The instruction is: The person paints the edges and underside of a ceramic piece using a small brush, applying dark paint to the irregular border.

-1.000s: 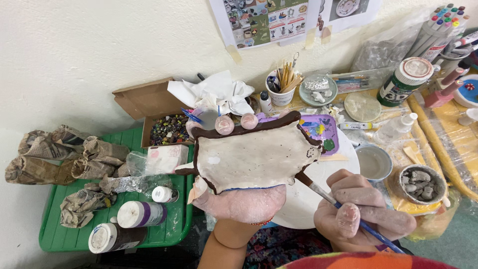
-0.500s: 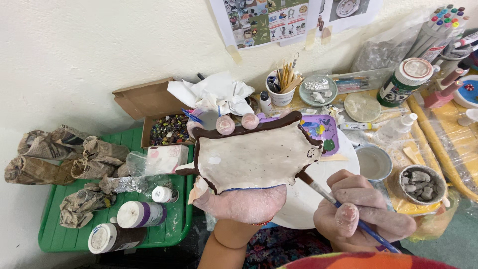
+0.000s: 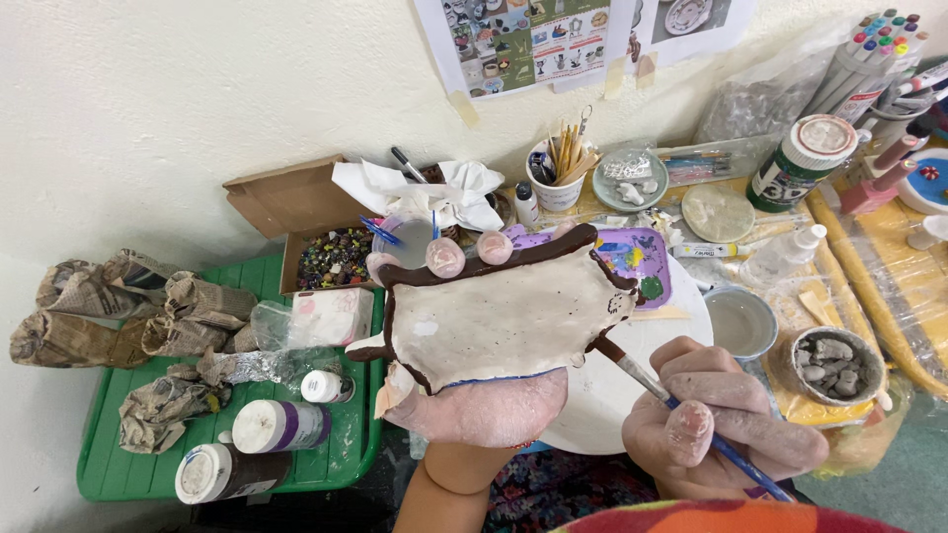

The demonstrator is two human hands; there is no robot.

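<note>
cream clay dish [image 3: 504, 316], brown rim, tilted, brush [image 3: 681, 405] touching

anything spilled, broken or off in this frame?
No spill or breakage visible. The clay piece lies intact on the left hand; the right hand holds the brush at its brown rim. Both hands are smeared with pale slip. Crumpled newspaper clutters the green tray.
</note>
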